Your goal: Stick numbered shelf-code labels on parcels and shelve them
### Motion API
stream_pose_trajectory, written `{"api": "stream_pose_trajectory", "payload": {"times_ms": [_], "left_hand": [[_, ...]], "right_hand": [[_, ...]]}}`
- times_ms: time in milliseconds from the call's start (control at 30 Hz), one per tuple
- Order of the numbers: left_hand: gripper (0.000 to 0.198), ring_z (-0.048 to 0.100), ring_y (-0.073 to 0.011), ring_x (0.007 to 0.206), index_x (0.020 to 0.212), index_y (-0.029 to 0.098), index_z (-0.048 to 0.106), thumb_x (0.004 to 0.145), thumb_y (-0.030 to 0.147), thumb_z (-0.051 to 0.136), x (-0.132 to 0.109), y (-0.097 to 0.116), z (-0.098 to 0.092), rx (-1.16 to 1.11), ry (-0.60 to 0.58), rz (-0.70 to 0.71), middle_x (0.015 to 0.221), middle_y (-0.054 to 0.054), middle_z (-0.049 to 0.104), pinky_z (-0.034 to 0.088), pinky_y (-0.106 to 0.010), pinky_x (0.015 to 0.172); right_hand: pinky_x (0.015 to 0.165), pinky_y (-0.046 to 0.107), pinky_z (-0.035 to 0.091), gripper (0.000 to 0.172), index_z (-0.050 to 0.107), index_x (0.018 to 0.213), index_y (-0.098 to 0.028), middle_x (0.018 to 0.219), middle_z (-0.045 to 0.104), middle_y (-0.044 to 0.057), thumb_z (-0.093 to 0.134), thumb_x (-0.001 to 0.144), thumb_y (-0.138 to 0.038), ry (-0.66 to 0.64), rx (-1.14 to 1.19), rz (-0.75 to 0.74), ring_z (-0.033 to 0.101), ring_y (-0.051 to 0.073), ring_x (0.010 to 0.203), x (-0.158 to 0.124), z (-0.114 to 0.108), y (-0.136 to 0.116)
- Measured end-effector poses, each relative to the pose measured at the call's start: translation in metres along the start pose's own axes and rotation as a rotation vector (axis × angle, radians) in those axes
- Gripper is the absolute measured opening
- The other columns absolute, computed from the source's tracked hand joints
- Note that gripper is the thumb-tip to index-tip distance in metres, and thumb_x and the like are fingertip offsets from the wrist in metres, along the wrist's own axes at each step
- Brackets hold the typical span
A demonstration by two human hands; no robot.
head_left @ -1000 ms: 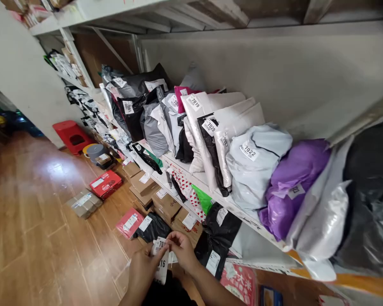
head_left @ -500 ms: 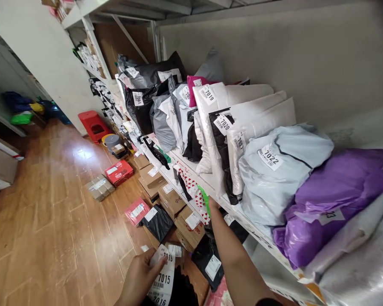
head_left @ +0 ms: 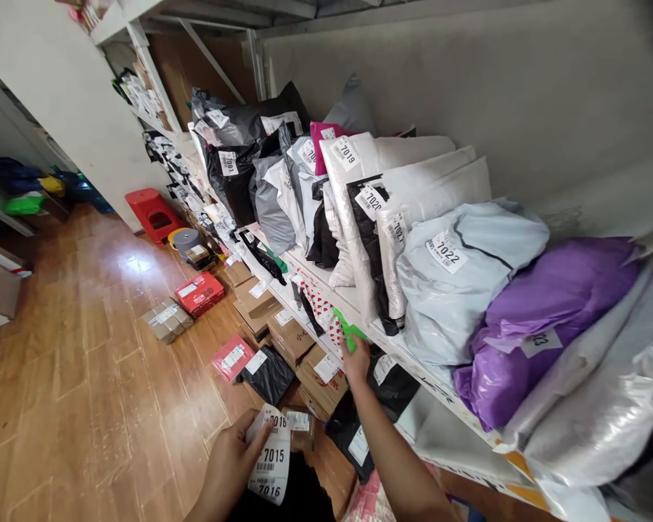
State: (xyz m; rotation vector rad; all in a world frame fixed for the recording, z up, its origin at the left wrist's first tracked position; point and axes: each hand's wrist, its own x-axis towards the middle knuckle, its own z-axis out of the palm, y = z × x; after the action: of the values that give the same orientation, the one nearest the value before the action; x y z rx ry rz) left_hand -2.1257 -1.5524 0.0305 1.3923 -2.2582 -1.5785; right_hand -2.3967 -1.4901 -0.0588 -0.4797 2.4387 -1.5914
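Head view shows the green packet (head_left: 349, 330) at the front of the lower shelf level, with the right hand (head_left: 358, 362) at it; those fingers look closed on its edge, though the tips are partly hidden. No number sticker shows on the part of the packet in view. Below and left of it, the left hand (head_left: 231, 453) pinches the label strip (head_left: 275, 457) between thumb and fingers; 7015 and 7016 are readable there, so labelling seems only part done. Above and right of the packet, the pale-blue bag (head_left: 468, 290) already bears 7022, and the purple bag (head_left: 555, 304) beyond it has a sticker too. Just left of the packet, a heart-patterned bag (head_left: 321, 308) crowds it, while the shelf board (head_left: 421, 373) overhead narrows the access. Cardboard boxes (head_left: 318, 384) lie below it.
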Motion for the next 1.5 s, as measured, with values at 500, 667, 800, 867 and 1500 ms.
{"api": "stream_pose_trajectory", "payload": {"times_ms": [500, 667, 800, 867, 1500], "left_hand": [[0.038, 0.060, -0.0186, 0.065, 0.073, 0.018, 0.065, 0.074, 0.054, 0.054, 0.022, -0.006, 0.031, -0.120, -0.019, 0.195, 0.067, -0.003, 0.067, 0.046, -0.026, 0.061], [0.038, 0.050, -0.0143, 0.052, 0.059, 0.020, 0.050, 0.075, 0.054, 0.048, 0.024, -0.002, 0.041, -0.019, 0.062, 0.223, 0.053, 0.002, 0.053, 0.037, -0.023, 0.050], [0.042, 0.042, -0.0125, 0.049, 0.053, 0.023, 0.035, 0.077, 0.057, 0.042, 0.030, 0.008, 0.045, 0.054, 0.130, 0.236, 0.048, 0.005, 0.039, 0.030, -0.022, 0.047], [0.043, 0.041, -0.0121, 0.050, 0.053, 0.022, 0.034, 0.077, 0.057, 0.043, 0.030, 0.012, 0.048, 0.094, 0.108, 0.245, 0.049, 0.005, 0.037, 0.029, -0.022, 0.048], [0.041, 0.033, -0.0092, 0.051, 0.055, 0.021, 0.030, 0.080, 0.053, 0.037, -0.023, -0.024, 0.018, 0.348, -0.057, 0.139, 0.052, 0.005, 0.031, 0.023, -0.022, 0.050]], "right_hand": [[0.060, 0.027, 0.045, 0.040, 0.070, 0.072, -0.019, 0.065, 0.066, 0.001, 0.080, 0.055, -0.054, -0.478, 0.667, 0.296, 0.057, 0.015, 0.059, -0.148, 0.002, -0.017], [0.060, 0.028, 0.048, 0.032, 0.070, 0.071, -0.020, 0.068, 0.068, 0.003, 0.076, 0.061, -0.051, -0.276, 0.612, 0.284, 0.060, 0.018, 0.064, -0.161, 0.005, -0.019], [0.062, 0.029, 0.049, 0.028, 0.072, 0.070, -0.021, 0.068, 0.069, 0.003, 0.072, 0.066, -0.049, -0.218, 0.564, 0.233, 0.061, 0.018, 0.065, -0.166, 0.008, -0.023], [0.064, 0.029, 0.049, 0.029, 0.072, 0.072, -0.020, 0.070, 0.070, 0.004, 0.071, 0.068, -0.049, -0.190, 0.555, 0.209, 0.062, 0.019, 0.067, -0.160, 0.005, -0.015], [0.068, 0.039, 0.045, 0.075, 0.051, 0.115, -0.013, 0.091, 0.065, 0.016, 0.066, 0.057, -0.059, 0.118, -0.232, 0.422, 0.061, 0.031, 0.080, -0.015, -0.008, 0.132]]}}
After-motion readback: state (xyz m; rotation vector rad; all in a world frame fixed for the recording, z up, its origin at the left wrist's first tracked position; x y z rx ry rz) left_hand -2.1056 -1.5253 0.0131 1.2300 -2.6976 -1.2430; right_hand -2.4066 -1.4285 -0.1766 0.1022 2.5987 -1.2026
